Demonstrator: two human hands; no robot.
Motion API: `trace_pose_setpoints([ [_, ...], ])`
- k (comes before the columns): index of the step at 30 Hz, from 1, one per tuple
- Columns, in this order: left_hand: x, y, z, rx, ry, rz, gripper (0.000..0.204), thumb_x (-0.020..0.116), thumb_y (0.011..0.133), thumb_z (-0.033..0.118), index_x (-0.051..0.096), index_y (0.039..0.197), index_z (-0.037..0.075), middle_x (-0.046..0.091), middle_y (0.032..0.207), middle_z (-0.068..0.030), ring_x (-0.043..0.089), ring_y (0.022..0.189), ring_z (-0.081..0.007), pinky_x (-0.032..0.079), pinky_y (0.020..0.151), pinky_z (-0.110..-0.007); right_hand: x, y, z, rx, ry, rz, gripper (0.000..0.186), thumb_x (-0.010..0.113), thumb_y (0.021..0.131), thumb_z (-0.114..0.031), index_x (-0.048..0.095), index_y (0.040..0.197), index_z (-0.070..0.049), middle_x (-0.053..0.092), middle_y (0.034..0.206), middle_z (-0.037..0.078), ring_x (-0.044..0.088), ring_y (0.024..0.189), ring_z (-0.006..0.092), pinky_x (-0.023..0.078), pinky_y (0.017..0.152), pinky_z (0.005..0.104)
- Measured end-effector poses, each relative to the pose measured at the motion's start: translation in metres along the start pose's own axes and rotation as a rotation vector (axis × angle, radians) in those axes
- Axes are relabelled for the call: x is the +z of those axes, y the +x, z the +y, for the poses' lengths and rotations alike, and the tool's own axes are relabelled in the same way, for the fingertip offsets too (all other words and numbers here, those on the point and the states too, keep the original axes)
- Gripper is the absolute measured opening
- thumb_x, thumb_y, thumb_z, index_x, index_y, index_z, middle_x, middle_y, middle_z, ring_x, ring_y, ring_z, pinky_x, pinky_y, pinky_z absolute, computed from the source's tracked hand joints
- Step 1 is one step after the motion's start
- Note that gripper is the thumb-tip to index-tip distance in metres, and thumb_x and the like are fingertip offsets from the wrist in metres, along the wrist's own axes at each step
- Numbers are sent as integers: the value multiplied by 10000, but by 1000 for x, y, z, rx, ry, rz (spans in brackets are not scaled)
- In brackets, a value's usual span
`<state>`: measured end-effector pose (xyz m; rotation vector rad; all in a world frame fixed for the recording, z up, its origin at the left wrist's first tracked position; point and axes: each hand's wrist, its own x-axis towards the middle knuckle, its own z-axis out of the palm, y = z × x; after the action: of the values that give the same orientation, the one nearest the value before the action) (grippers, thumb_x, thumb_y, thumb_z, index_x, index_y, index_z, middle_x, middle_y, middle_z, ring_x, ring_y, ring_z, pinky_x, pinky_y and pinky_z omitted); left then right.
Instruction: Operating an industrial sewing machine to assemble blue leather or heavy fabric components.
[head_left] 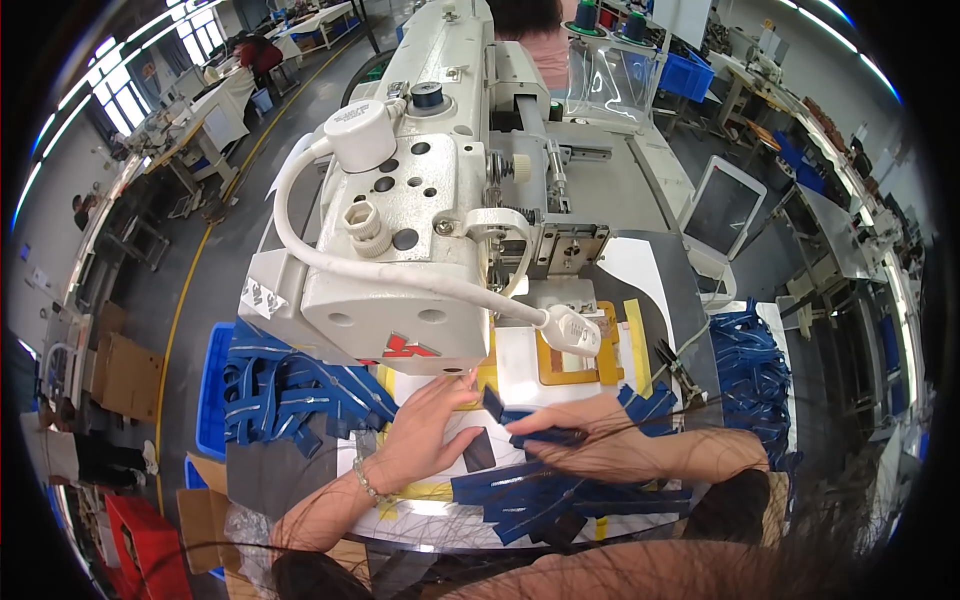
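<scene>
Grey table (262,485) with blue strips (560,500) on it.
Near, the strips lie in a loose heap. Just past them, the left hand (430,425) has its thumb spread from its fingers, beside a dark patch (480,450); the right hand (595,432) pinches a dark blue strip (548,436). Farther stands a big white sewing machine (400,240).

Left hand (425,425) spread — thumb (462,446) apart, right hand (597,435) half-curled — fingers (535,422) pointing left
</scene>
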<state>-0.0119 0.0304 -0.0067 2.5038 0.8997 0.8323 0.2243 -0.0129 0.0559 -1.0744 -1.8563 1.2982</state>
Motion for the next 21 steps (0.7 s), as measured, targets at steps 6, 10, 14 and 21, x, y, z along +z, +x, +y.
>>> trace_pose_setpoints([
  [6,4,-22,-2,-189,-347,-51,578,656,689,-125,396,1184,20,451,1301,-172,525,1134,-220,545,853,-334,26,-7,3,-20,148,-261,403,572,871,-94,509,1268,-124,565,1222,131,638,926,153,470,777,240],
  [10,-2,-20,-2,-143,-340,125,465,672,679,-65,543,1110,54,594,1106,-124,604,949,-243,529,759,-318,33,-5,-5,30,185,-327,473,496,909,-121,391,1367,-167,481,1325,137,642,911,175,473,777,245],
  [14,-9,-19,4,-76,-331,216,312,686,668,-19,635,960,76,658,847,-64,631,693,-248,486,607,-305,39,-6,-9,-199,23,-263,501,469,918,-147,337,1399,-183,523,1274,147,654,773,155,498,688,261],
  [21,-43,-8,6,-196,-449,-125,114,620,742,79,509,770,93,518,983,-42,385,1067,-237,214,958,-392,19,-5,4,271,296,-262,523,560,903,-121,376,1388,-179,626,857,23,645,701,65,462,610,211],
])
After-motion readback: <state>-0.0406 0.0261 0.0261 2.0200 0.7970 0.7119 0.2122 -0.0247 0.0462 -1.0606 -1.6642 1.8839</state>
